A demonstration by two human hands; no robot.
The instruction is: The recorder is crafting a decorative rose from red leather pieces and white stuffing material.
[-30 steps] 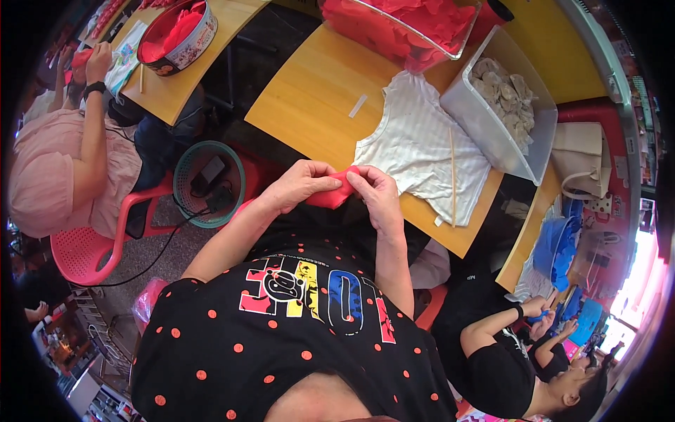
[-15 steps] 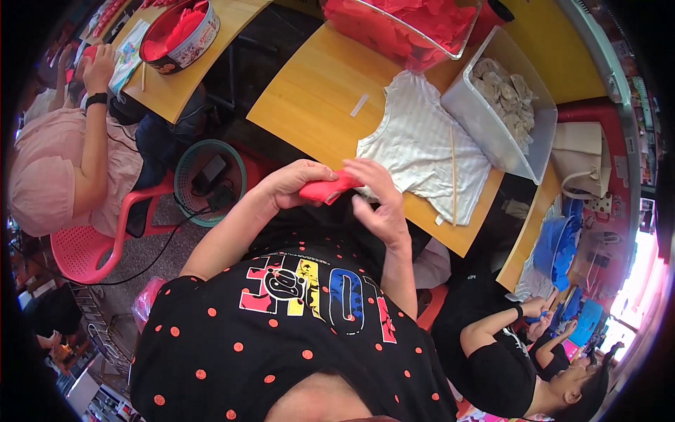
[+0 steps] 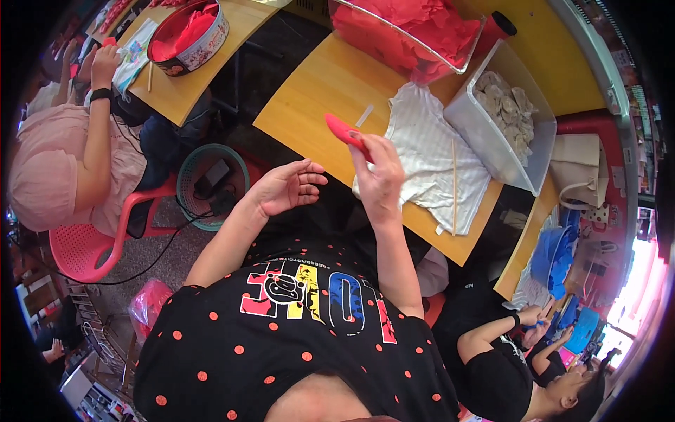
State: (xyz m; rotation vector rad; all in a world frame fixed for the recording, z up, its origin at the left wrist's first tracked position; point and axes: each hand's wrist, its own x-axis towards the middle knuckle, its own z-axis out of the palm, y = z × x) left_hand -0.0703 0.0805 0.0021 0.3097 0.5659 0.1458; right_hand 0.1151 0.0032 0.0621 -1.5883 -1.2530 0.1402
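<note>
My right hand (image 3: 383, 179) pinches a small red cloth piece (image 3: 343, 131) by one end, over the yellow table (image 3: 309, 98). The piece looks slim and pointed, like a small stuffed petal; its exact kind cannot be told. My left hand (image 3: 285, 188) is empty in front of the table edge, palm turned inward, fingers loosely curled and apart. Under and beside the right hand lies a crumpled white striped garment (image 3: 425, 151), with a thin wooden stick (image 3: 454, 190) across it. A short white strip (image 3: 365, 115) lies on the wood near the red piece.
A clear bin of red cloth pieces (image 3: 404, 35) stands at the far edge. Right of it is a translucent bin (image 3: 517, 158) with beige pieces. A green basket (image 3: 188, 169) and a pink chair (image 3: 84, 246) stand to the left. Co-workers sit on both sides.
Both hands held the red piece together before. My left hand has let go and opened; my right hand has carried the piece up and away over the table.
</note>
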